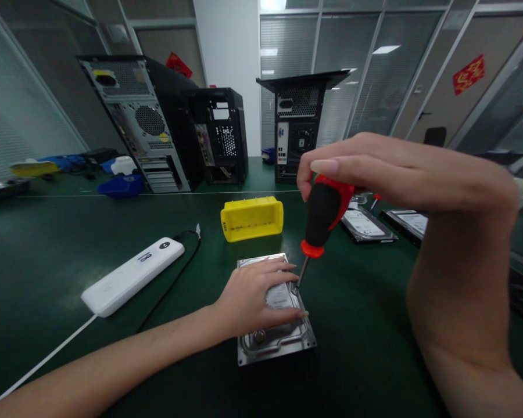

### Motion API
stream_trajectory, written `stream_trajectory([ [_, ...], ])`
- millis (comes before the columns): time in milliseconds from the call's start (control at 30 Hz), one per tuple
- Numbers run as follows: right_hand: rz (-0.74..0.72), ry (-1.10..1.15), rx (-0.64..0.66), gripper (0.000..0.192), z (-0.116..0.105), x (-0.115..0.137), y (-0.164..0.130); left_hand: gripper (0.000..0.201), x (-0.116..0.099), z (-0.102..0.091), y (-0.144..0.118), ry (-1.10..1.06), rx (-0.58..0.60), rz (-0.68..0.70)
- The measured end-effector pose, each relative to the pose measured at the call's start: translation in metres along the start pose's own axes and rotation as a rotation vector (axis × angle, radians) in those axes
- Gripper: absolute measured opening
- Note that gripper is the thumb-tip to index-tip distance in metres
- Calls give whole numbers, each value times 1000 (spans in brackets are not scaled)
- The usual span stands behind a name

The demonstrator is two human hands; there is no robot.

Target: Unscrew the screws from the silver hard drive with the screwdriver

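Right hand [375, 165] raised above the desk [70, 261], fingers curled shut around the top of a red-and-black screwdriver [322, 217]; handle slanting down and leftward, thin shaft ending at the right edge of a hard drive [274, 334], tip set against its top plate. Left hand [255, 296] lying flat on that same drive, palm down, fingers spread and pressing on the label, not closed around anything; fingertips just beside the screwdriver tip. Drive flat on the green desk directly under the left hand, silver lid up, nearer edge showing bare metal below the palm.

Just beyond the left hand, a yellow plastic bin [251, 217] on its side. Behind the screwdriver handle, under the right hand, two more hard drives [368, 225] lying flat side by side, with a small red-tipped tool [375, 199] near them. Left of the left hand, well apart, a white power strip [133, 276] with a black cable [174, 273] curving past it and a white cord [43, 360] running along the forearm.

Farther off, past the bin, three open computer cases [157, 125] standing upright with rear panels facing this way. Far left of them, a blue tray [122, 186], a white container and a yellow object on the desk. Glass partition walls behind, red paper decoration [468, 74] stuck on one pane at upper right.
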State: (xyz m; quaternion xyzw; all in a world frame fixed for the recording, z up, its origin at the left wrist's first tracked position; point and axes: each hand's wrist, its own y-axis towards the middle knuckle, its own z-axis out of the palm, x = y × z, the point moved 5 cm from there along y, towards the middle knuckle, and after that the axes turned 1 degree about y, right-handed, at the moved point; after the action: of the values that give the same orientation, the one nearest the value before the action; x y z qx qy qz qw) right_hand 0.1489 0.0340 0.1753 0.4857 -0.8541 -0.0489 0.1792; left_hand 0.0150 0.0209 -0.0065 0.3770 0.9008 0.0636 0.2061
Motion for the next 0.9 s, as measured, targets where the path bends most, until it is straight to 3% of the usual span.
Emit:
stream_trajectory([
  [67, -14, -15, 6, 50, 0, 1, 0, 56, 0, 0, 0, 0, -1, 1],
  [267, 148, -66, -61, 59, -1, -9, -1, 55, 1, 0, -2, -8, 0, -6],
  [367, 57, -40, -76, 53, -2, -6, 0, 55, 1, 1, -2, -8, -7, -5],
  [567, -94, 20, 34, 41, 0, 8, -2, 54, 1, 2, -2, -9, -17, 4],
  [700, -89, 17, 53, 33, 3, 12, -1, 54, 1, 1, -2, -5, -16, 6],
  [900, -81, -6, 44, 39, 5, 12, 4, 55, 2, 0, -4, -1, -26, 8],
])
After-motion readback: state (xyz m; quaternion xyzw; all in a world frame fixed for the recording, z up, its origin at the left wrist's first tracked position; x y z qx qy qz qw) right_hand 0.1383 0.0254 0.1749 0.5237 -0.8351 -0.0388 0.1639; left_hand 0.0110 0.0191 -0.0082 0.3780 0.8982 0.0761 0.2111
